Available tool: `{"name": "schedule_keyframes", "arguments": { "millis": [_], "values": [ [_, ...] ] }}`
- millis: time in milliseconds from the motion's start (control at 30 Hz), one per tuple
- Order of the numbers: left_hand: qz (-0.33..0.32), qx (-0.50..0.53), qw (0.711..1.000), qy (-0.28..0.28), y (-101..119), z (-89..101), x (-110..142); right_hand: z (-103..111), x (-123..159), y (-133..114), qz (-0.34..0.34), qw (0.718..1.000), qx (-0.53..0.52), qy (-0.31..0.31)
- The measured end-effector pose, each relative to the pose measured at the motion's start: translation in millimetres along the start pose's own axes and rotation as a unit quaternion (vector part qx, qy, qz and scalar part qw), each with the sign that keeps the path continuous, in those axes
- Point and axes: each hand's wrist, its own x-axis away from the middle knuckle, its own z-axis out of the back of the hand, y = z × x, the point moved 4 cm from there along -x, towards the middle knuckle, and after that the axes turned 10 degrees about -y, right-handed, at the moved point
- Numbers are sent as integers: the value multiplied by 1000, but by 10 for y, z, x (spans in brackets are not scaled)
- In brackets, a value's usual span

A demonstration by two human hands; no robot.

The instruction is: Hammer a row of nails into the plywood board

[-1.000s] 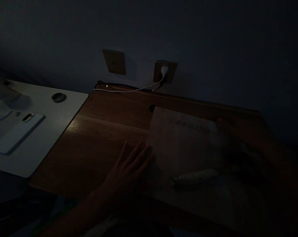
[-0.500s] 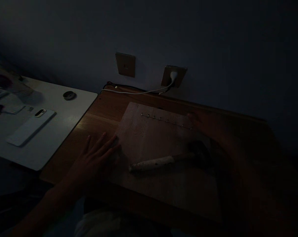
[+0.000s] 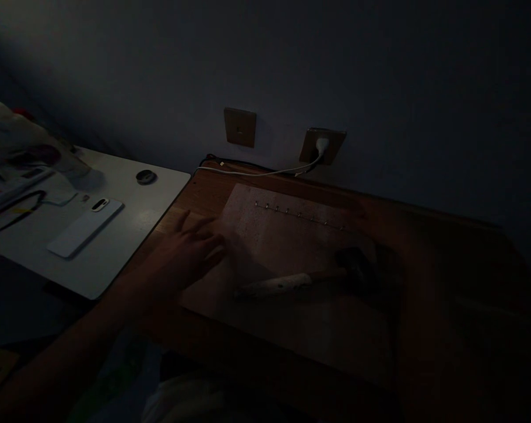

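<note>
My left hand [image 3: 184, 252] rests at the left edge of a pale wooden board [image 3: 283, 247], fingers apart and holding nothing. A row of several small nails [image 3: 298, 214] stands near the board's far edge. A hammer [image 3: 287, 284] with a pale, worn handle lies across the board, its dark head [image 3: 353, 264] to the right. The hammer sits clear of my left hand. My right hand is not visible, and the right side of the picture is very dark.
The board lies on a wooden desk [image 3: 195, 194]. To the left is a white surface [image 3: 128, 241] holding a white phone [image 3: 84, 229], a small dark round object [image 3: 145, 176] and a heap of clutter [image 3: 10, 147]. A white cable [image 3: 248, 172] runs along the wall to a plug [image 3: 322, 145].
The view has swung left, shifting everything rightward and up in the picture. My left hand has shifted slightly on the board's edge. The blurred right hand seen earlier at the right no longer shows.
</note>
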Motion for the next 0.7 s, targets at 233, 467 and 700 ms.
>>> {"name": "schedule_keyframes", "arguments": {
  "millis": [233, 467, 700],
  "values": [
    [-57, 4, 993, 102, 84, 859, -913, 398, 289, -91, -64, 994, -81, 21],
    [-101, -8, 990, 98, -8, 949, -1471, 614, 367, -258, 24, 994, -54, 97],
    [-115, -2, 992, 45, -133, 677, -1620, 411, 261, -234, 38, 996, -47, 62]
  ]
}}
